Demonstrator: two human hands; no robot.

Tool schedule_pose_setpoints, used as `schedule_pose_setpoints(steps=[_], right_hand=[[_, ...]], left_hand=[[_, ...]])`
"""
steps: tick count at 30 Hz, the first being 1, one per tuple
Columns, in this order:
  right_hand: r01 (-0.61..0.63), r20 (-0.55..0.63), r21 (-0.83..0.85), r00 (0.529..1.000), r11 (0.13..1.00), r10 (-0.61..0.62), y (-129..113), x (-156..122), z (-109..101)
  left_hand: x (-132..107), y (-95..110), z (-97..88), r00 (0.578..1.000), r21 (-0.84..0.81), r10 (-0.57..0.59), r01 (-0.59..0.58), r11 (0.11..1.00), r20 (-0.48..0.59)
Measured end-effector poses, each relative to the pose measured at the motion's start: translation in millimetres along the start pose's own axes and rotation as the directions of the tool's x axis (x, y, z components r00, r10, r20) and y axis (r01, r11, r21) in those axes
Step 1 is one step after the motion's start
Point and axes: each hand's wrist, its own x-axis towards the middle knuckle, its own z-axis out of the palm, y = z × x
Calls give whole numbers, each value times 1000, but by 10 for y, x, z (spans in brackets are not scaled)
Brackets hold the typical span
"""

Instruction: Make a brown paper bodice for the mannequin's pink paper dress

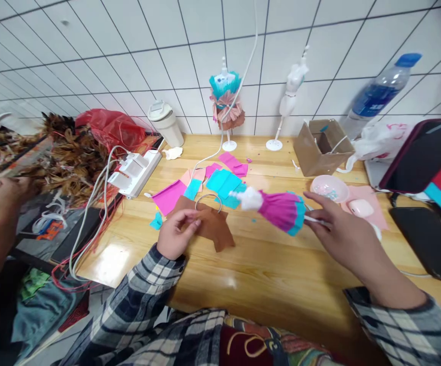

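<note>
A brown crepe-paper sheet (216,229) lies at the centre of the light wooden tabletop (266,274), and the left hand (175,234) pinches its left edge. To the right, the right hand (340,231) grips the thin rod of a small white mannequin in a magenta-and-teal paper skirt (281,209), which lies sideways above the table.

The person wears a long-sleeved checked flannel shirt (190,335) in dark blue, grey and white, woven in broad crossing bands. The left sleeve (140,290) closes in a cuff at the wrist, directly behind the bare left hand (175,235). The right sleeve (407,325) carries the same check and ends behind the bare right hand (344,235). Between the shirt fronts shows a dark red garment (258,345) printed with yellow curled lines and teal patches.
</note>
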Motion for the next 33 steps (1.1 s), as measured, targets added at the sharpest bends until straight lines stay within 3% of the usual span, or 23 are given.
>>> schedule_pose_setpoints(steps=[3, 6, 9, 12, 15, 17, 19, 22, 24, 26, 28, 29, 31, 33], right_hand=[[-94, -6, -39, 996, 995, 94, 41, 25, 5], [-75, 43, -39, 996, 996, 77, 10, 84, 122], [-49, 84, -31, 995, 998, 52, -37, 139, 232], [-55, 110, -10, 992, 998, 56, -47, 182, 298], [-43, 121, -45, 991, 998, 48, -21, 236, 358], [-36, 135, -105, 990, 994, 50, 2, 283, 396], [-3, 138, -163, 990, 987, 26, 10, 312, 416], [112, 0, -208, 993, 972, -114, -53, 231, 407], [212, -159, -192, 957, 958, -244, -158, 65, 414], [389, -247, -113, 880, 914, -405, -291, -152, 467], [621, -160, -1, 773, 784, -613, -410, -351, 563], [663, -80, 46, 748, 747, -659, -453, -425, 616], [644, 80, 119, 752, 755, -654, -497, -505, 705], [596, 194, 159, 763, 787, -616, -494, -515, 751]], left_hand=[[-109, 275, 35, 976, -269, -24, 83, 960, 215], [-185, 561, 107, 891, -418, -90, 296, 859, 444], [-227, 732, 199, 825, -479, -200, 484, 732, 528], [-239, 771, 276, 741, -485, -272, 626, 610, 614], [-171, 685, 388, 674, -422, -311, 691, 588, 670], [-67, 569, 513, 698, -354, -331, 644, 678, 634], [59, 433, 665, 767, -208, -331, 509, 835, 550], [213, 257, 876, 821, -114, -291, 392, 913, 492], [265, 182, 974, 860, -83, -240, 307, 948, 450], [283, 141, 1033, 898, -46, -173, 209, 977, 405], [279, 127, 1056, 918, -16, -110, 125, 992, 380], [270, 127, 1054, 918, -7, -88, 99, 995, 386], [228, 138, 1015, 920, 20, -33, 27, 999, 390], [136, 156, 924, 947, 121, 97, -140, 983, 305]])
